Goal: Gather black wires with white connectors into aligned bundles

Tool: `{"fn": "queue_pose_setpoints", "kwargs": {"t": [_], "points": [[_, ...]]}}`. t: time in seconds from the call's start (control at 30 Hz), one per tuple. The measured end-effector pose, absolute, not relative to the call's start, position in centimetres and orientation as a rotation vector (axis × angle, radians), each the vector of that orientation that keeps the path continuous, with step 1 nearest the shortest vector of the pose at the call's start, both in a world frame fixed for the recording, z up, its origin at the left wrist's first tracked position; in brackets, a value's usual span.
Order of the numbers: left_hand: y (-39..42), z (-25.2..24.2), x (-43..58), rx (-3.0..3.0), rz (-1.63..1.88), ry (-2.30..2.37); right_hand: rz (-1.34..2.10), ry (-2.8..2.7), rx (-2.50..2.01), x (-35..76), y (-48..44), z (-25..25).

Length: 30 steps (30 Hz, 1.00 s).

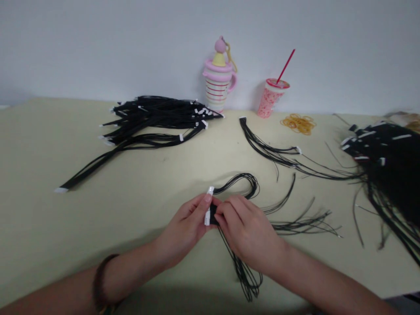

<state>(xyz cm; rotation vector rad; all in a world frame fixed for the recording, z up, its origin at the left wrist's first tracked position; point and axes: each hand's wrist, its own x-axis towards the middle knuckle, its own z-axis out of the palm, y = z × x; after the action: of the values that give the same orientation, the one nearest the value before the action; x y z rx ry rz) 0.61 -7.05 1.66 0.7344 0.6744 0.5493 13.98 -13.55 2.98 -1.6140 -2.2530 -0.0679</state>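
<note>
Near the front middle of the table, my left hand [190,218] pinches a white connector [207,216] with its thumb on top. The connector ends a black wire harness [251,181], whose wires loop out behind, below and to the right of my hands. My right hand [244,223] is closed on the black wires just beside the connector, its fingertips pressed together. Part of the bundle is hidden under the right hand. Loose wire ends [305,225] spread out past it on the tabletop.
Bundled black harnesses [157,116] lie at the back left, and a bigger pile [393,162] at the right edge. Another harness [262,146] stretches between them. A pink-lidded mug [216,87], a cup with a straw [271,100] and rubber bands [298,124] line the wall side.
</note>
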Motion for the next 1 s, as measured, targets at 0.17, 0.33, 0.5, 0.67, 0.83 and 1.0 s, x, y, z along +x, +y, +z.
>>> {"fn": "queue_pose_setpoints", "kwargs": {"t": [0.17, 0.33, 0.5, 0.67, 0.83, 1.0], "points": [[-6.9, 1.7, 0.6, 0.699, 0.536, 0.705, -0.067, -2.400, -1.571, 14.3, -13.8, 3.4], [-6.5, 1.1, 0.3, 0.649, 0.524, 0.686, 0.593, -2.011, -1.426, 16.7, -13.6, 4.9], [-5.9, 0.8, 0.0, 0.622, 0.415, 0.644, 1.226, -1.279, -1.154, 23.6, -13.8, 6.6], [-5.8, 0.8, 0.1, 0.603, 0.414, 0.609, 0.980, -0.836, -1.160, 28.2, -14.1, 6.6], [-5.8, 0.9, 0.3, 0.568, 0.408, 0.616, 0.840, -1.014, -1.077, 27.9, -14.2, 7.3], [-5.8, 1.2, 0.3, 0.567, 0.401, 0.648, 0.676, -0.871, -1.158, 28.5, -14.4, 8.9]]}}
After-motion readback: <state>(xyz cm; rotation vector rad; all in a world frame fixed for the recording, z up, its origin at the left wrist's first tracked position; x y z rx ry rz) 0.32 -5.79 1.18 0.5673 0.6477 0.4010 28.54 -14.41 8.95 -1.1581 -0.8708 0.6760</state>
